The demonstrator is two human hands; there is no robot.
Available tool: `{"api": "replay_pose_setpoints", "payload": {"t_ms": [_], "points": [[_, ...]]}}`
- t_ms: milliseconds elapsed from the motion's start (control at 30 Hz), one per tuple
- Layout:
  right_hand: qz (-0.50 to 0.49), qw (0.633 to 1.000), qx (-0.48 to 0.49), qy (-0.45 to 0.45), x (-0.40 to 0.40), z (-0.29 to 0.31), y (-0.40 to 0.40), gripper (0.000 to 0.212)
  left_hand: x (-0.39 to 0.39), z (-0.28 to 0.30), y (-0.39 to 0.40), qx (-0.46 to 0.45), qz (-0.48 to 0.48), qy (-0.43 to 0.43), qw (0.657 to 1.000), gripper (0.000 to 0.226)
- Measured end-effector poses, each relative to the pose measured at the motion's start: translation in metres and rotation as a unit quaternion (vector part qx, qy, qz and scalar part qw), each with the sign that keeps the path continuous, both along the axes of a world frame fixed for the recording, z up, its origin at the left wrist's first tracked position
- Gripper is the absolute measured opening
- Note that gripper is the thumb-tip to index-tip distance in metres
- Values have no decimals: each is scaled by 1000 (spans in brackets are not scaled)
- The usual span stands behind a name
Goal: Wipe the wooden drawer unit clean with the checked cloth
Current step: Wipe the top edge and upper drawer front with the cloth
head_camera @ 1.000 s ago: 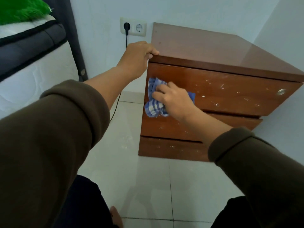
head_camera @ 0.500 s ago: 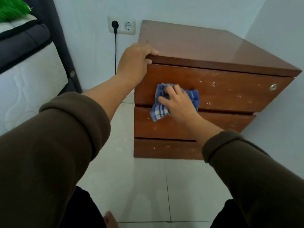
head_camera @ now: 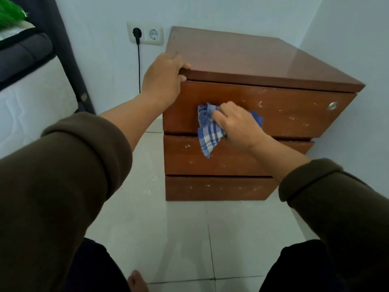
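Note:
The wooden drawer unit stands on the tiled floor in the room's corner, with three brown drawer fronts flecked with white marks. My left hand grips the top's front left corner. My right hand presses the blue and white checked cloth flat against the lower middle of the top drawer front. A loose end of the cloth hangs down over the second drawer. A round metal lock sits at the top drawer's right end.
A white wall socket with a black plug and cable is left of the unit. A mattress on a dark frame stands at far left. White walls close in behind and to the right. My foot shows at the bottom.
My right hand has slid the cloth rightwards along the top drawer front, from near its left edge towards the middle. My left hand has kept its grip on the corner.

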State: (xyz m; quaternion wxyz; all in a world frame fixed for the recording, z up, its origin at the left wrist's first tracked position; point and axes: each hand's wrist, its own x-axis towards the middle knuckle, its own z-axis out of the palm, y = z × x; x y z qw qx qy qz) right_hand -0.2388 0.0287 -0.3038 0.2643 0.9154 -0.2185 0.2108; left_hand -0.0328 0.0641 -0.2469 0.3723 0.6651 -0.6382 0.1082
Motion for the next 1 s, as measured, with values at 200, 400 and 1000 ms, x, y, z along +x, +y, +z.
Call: {"api": "replay_pose_setpoints", "payload": {"t_ms": [200, 400, 1000], "points": [[-45, 954, -278, -102, -16, 47, -14, 17, -30, -3, -7, -35, -31, -61, 997, 31], [-115, 957, -237, -121, -23, 8, -32, 11, -59, -7, -24, -28, -65, -95, 993, 43], [-85, 987, 113, 81, -40, -40, -16, 63, -64, -11, -29, -39, -30, -65, 997, 39]]}}
